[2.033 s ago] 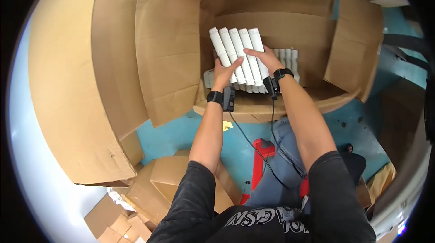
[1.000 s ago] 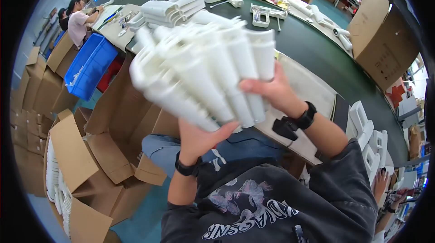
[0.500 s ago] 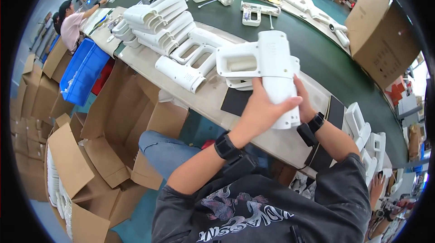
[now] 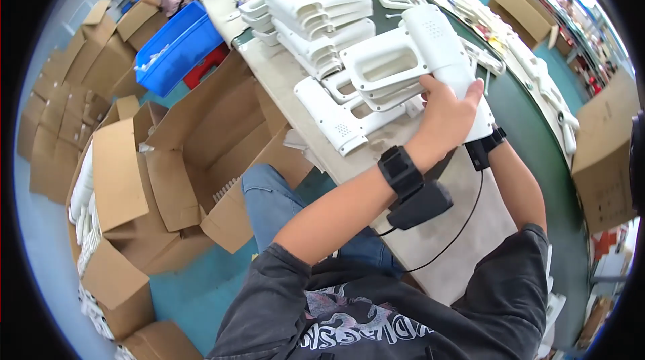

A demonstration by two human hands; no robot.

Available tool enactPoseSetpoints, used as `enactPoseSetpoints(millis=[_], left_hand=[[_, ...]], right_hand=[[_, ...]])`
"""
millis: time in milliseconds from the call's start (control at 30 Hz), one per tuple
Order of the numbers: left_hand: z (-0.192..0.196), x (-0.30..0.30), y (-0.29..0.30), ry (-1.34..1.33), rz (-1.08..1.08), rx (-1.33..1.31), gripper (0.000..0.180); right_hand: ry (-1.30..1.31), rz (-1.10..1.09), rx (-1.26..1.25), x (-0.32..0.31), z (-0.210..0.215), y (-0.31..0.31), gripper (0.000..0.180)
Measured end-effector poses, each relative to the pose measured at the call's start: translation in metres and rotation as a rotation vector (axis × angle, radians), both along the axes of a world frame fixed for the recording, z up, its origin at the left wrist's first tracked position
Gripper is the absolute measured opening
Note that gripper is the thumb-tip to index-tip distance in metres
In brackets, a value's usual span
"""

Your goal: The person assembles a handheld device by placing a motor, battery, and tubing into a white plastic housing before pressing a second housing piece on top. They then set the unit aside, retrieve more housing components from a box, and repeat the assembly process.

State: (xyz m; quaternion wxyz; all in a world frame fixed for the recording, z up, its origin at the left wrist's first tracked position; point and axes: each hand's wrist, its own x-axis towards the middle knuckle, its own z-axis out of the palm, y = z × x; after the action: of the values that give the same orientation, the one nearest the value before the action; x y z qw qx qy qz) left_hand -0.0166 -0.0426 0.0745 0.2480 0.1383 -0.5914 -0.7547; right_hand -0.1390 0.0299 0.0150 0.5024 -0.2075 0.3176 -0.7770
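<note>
Head view: open boxes (image 4: 138, 178) hold white parts; left hand (image 4: 447, 118) grips stacked white shells (image 4: 410, 61); right hand hidden behind them, grip unclear.

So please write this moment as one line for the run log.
left hand: holds white housings stack | right hand: hidden behind stack | stack: over workbench | cardboard boxes: at left

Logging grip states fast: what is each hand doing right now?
Left hand: closed on the stack of white plastic housing shells.
Right hand: hidden behind the left and the shells; only its wrist shows, cannot tell.
</note>
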Motion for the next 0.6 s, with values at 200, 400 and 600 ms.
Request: enactPoseSetpoints(millis=[200, 400, 600], left_hand=[[-0.017, -0.035, -0.045, -0.163, 0.079, 0.054, 0.068], [-0.048, -0.063, -0.045, -0.147, 0.242, -0.137, 0.064], [-0.034, -0.063, -0.030, -0.027, 0.218, -0.065, 0.062]], right_hand=[[0.373, -0.178, 0.298, -0.056, -0.046, -0.056, 0.051], [0.237, -0.083, 0.258, -0.085, -0.062, -0.063, 0.051], [0.169, -0.081, 0.235, -0.108, -0.063, -0.048, 0.050]])
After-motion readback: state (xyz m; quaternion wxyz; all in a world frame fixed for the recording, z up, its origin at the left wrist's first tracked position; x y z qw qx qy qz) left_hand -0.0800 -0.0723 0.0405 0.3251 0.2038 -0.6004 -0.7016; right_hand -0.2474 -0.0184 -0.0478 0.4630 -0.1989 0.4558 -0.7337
